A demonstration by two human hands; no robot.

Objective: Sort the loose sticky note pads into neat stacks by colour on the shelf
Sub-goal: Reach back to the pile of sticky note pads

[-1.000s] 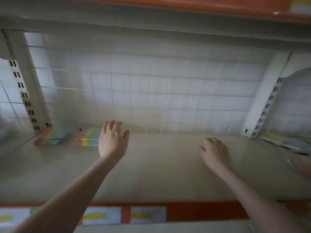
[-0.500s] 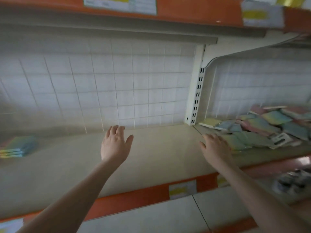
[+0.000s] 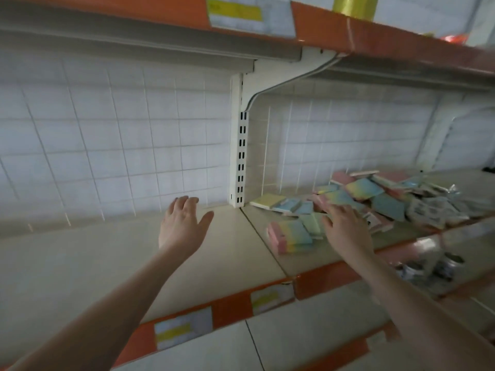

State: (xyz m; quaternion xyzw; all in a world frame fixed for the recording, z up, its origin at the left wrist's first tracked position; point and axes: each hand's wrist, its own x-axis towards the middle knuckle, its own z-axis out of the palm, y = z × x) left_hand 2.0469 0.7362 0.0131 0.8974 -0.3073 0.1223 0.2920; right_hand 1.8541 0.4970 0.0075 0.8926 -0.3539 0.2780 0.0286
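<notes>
A loose heap of pastel sticky note pads (image 3: pixel 375 196) lies on the right section of the cream shelf (image 3: pixel 93 263). A rainbow pad (image 3: pixel 290 235) lies nearest me at the heap's left, with a yellow pad (image 3: pixel 267 201) and a blue pad (image 3: pixel 288 205) behind it. My right hand (image 3: pixel 345 227) hovers over the heap's left edge with fingers spread, holding nothing. My left hand (image 3: pixel 182 223) is raised over the bare left section, fingers straight and empty.
A white slotted upright with a bracket (image 3: pixel 239 156) divides the two shelf sections. A wire grid back panel (image 3: pixel 107 145) runs behind. The orange upper shelf edge (image 3: pixel 321 25) hangs overhead. Silvery packets (image 3: pixel 434 207) lie at the heap's right. Tins (image 3: pixel 439 266) sit on the shelf below.
The view has swung right: the two stacked pads at the left have left the frame and the loose heap has come in. My right hand now reaches over the heap's edge.
</notes>
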